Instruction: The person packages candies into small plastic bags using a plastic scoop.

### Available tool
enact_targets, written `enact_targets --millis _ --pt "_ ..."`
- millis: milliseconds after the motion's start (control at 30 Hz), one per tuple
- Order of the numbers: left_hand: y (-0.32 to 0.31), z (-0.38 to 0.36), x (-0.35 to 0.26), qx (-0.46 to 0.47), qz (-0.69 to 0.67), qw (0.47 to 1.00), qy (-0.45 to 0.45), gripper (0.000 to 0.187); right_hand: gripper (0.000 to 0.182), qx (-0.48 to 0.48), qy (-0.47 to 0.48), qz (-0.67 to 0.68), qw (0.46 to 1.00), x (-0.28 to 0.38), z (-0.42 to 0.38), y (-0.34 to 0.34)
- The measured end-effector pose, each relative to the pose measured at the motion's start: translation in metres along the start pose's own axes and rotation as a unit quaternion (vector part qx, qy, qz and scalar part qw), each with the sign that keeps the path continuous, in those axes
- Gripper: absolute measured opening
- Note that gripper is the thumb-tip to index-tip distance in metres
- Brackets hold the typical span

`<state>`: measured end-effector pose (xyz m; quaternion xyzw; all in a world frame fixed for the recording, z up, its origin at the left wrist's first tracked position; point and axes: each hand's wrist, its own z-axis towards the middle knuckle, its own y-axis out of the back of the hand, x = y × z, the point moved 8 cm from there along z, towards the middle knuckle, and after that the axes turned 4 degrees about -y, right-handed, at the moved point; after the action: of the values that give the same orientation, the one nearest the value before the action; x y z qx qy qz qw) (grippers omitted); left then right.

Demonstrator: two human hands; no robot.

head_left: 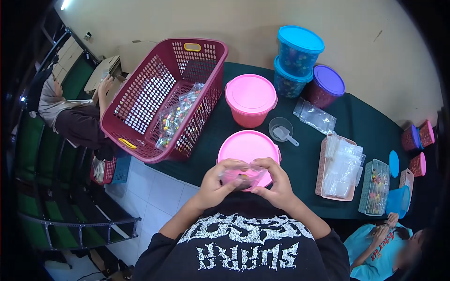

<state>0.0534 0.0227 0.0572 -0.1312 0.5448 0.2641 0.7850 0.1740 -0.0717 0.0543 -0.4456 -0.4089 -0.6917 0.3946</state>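
Between my two hands is a small clear plastic bag [243, 176] with a few dark and coloured bits inside. My left hand [218, 183] pinches its left side, and my right hand [274, 183] grips its right side. Both hands are just above the near edge of a pink-lidded tub [248, 147]. Behind that tub stands a second pink tub with its lid on [251, 96]. A clear scoop [285, 135] rests on a small round dish to the right of the tubs.
A maroon basket [187, 119] holding filled bags is at left. Blue tubs [298, 56], a purple-lidded tub [328, 82], a basket of empty bags [340, 168] and a tray of small coloured items [375, 187] stand right. People are at far left and lower right.
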Motion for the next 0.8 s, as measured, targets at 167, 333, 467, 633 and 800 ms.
enact_targets --millis 167,333,467,633,800 --pt "-0.015 0.006 -0.012 -0.019 0.108 0.992 -0.064 0.018 0.023 -0.073 -0.051 0.13 0.987 -0.01 -0.002 0.001" --pt "-0.02 0.0 -0.004 -0.009 0.08 0.995 -0.059 0.014 0.013 -0.074 -0.043 0.145 0.986 -0.013 -0.008 0.003" --pt "-0.013 -0.005 0.001 -0.096 0.003 0.994 -0.047 0.011 0.012 -0.08 -0.049 0.174 0.98 -0.015 -0.012 0.003" --pt "-0.007 -0.012 0.005 -0.149 -0.028 0.987 -0.058 0.011 0.01 -0.134 -0.019 0.171 0.976 -0.012 -0.013 0.011" --pt "-0.006 -0.013 -0.001 -0.145 0.046 0.985 -0.076 0.011 0.007 -0.147 0.025 0.095 0.984 -0.005 -0.017 0.013"
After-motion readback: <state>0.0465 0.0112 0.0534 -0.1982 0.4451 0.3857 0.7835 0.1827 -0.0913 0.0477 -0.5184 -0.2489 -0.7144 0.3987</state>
